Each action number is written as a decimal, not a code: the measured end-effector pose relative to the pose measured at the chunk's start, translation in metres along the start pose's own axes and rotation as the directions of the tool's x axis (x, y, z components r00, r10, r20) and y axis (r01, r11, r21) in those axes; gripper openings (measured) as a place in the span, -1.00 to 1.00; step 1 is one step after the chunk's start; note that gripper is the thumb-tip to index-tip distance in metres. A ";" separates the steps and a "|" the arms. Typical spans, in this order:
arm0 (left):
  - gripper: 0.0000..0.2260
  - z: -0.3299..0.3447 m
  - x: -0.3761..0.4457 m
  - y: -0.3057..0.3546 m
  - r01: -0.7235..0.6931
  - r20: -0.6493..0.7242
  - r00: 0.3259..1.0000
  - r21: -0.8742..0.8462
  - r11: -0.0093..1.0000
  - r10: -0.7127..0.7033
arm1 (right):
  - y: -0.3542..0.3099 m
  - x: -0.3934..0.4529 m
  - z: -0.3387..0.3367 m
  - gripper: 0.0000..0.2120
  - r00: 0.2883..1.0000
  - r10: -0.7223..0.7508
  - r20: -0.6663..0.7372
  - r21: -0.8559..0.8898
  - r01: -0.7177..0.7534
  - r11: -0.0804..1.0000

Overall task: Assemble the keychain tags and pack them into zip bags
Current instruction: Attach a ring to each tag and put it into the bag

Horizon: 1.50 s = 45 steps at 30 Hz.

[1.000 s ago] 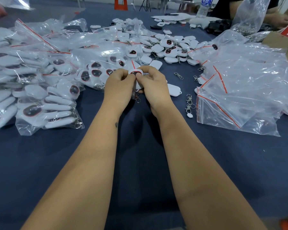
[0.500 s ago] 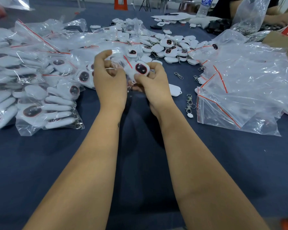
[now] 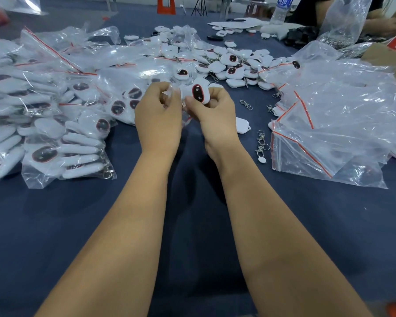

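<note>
My right hand has turned white keychain tag face up since second ago; dark oval with red rim now shows. Judge: tag going into small zip bag. My left hand pinches clear bag film, fingers curled, just left of tag. Right fingers curled round tag from below. Both forearms stretched forward, wrists close together, above dark cloth.
</note>
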State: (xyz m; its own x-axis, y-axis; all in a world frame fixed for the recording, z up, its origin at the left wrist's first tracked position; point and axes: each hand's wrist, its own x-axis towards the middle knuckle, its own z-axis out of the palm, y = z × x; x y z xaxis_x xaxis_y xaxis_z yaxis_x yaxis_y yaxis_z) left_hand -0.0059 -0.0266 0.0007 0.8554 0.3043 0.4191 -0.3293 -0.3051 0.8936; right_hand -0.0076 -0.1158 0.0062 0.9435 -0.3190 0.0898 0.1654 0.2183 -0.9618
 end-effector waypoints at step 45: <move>-0.77 -0.010 0.016 0.003 0.214 -0.221 0.883 -0.596 0.774 -0.414 | -0.001 0.005 -0.027 -0.46 0.991 -0.101 -0.091 -0.958 -0.059 0.281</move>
State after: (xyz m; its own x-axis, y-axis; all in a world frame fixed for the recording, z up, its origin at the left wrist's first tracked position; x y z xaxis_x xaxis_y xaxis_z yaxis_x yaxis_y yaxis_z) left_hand 0.0026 -0.0135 0.0111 0.8036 0.5940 0.0359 -0.3102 0.3667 0.8771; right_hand -0.0109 -0.1425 0.0006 0.8919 -0.4221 0.1625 -0.2847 -0.8030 -0.5237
